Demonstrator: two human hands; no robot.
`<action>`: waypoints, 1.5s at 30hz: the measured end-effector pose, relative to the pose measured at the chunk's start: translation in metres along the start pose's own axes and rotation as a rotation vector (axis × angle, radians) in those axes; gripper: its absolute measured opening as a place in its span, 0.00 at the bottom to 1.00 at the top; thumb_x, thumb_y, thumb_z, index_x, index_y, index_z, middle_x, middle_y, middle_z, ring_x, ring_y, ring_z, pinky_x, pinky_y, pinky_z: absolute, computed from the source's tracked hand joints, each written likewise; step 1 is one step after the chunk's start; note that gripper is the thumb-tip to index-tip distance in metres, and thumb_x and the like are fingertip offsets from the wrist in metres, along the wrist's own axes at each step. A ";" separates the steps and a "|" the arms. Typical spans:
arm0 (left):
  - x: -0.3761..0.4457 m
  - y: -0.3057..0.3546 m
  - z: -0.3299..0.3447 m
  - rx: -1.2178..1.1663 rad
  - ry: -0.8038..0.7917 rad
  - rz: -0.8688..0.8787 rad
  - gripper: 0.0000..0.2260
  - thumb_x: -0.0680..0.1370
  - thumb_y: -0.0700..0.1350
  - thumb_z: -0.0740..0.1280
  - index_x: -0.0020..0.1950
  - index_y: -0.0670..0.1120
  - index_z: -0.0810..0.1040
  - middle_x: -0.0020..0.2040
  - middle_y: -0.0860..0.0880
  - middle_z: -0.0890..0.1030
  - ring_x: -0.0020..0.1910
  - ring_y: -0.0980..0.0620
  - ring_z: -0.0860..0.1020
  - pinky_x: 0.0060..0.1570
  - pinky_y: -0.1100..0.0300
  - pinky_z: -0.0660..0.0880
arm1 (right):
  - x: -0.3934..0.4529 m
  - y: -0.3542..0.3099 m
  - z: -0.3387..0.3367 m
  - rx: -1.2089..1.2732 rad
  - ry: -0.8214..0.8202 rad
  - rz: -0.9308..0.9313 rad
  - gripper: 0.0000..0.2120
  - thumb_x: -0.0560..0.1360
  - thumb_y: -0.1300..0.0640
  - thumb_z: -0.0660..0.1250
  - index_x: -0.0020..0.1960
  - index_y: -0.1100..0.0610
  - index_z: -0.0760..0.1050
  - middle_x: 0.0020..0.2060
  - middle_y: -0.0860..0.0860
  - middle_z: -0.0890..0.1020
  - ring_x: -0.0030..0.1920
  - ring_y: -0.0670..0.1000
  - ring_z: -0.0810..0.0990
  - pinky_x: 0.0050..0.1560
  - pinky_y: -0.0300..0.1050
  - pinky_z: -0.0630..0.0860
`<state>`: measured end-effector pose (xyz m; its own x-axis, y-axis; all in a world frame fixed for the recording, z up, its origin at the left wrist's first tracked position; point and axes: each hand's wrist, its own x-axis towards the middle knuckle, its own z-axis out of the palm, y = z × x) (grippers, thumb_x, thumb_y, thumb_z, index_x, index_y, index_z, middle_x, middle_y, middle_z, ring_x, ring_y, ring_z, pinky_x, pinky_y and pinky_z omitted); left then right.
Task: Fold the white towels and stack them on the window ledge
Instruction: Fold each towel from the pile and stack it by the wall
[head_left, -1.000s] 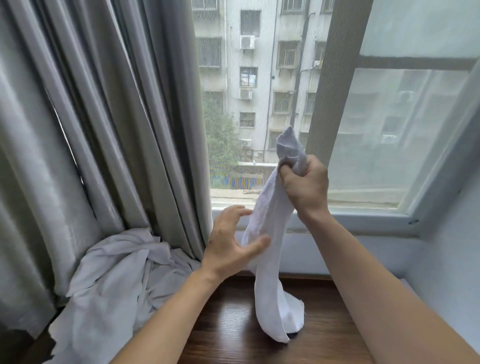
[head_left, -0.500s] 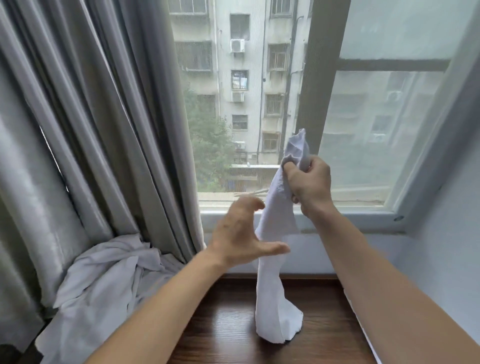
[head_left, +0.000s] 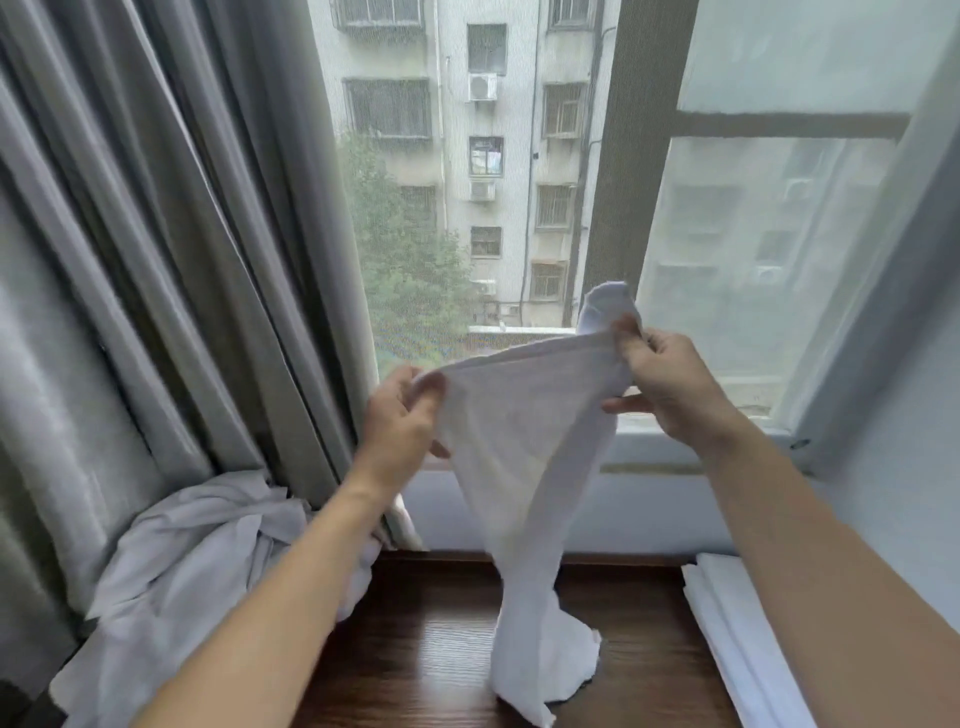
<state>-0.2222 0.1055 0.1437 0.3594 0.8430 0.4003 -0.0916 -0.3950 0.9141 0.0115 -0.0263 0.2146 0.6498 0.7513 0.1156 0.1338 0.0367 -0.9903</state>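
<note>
The left hand (head_left: 402, 415), open and reaching half a second ago, now pinches the towel (head_left: 524, 457) by its top edge, while the right hand (head_left: 660, 379) grips the other end, so the edge is stretched between 2 hands and folding can begin. The towel's tail drags on the bare middle of the wooden ledge (head_left: 426, 649), between a crumpled pile (head_left: 197, 561) on the left and folded towels (head_left: 737, 623) on the right.

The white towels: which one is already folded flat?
The folded towel at the ledge's right end, lying flat. The towel in both hands hangs loose, and the pile by the curtain is crumpled.
</note>
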 end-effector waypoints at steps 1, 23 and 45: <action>0.011 0.007 -0.006 -0.019 -0.042 -0.005 0.08 0.84 0.42 0.66 0.45 0.47 0.76 0.34 0.59 0.80 0.33 0.54 0.81 0.27 0.55 0.81 | 0.003 0.002 -0.005 0.019 -0.022 0.004 0.17 0.84 0.46 0.64 0.45 0.58 0.79 0.42 0.55 0.80 0.35 0.48 0.85 0.30 0.45 0.83; 0.110 0.161 -0.087 0.144 0.157 0.251 0.13 0.82 0.35 0.62 0.42 0.50 0.75 0.53 0.44 0.79 0.52 0.45 0.83 0.38 0.50 0.85 | 0.021 -0.105 -0.029 0.061 0.180 -0.466 0.13 0.84 0.49 0.62 0.47 0.48 0.84 0.44 0.48 0.78 0.43 0.47 0.82 0.41 0.55 0.86; -0.204 -0.006 -0.188 0.302 -0.437 -0.285 0.10 0.78 0.56 0.67 0.43 0.52 0.82 0.36 0.44 0.80 0.33 0.51 0.80 0.28 0.52 0.81 | -0.276 0.084 -0.029 -0.361 -0.144 0.199 0.17 0.86 0.53 0.62 0.53 0.64 0.84 0.48 0.64 0.86 0.46 0.56 0.84 0.52 0.63 0.81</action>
<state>-0.4692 0.0044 0.0688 0.6854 0.7279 0.0199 0.3093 -0.3157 0.8970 -0.1349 -0.2502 0.1020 0.5817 0.8057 -0.1117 0.2864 -0.3315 -0.8989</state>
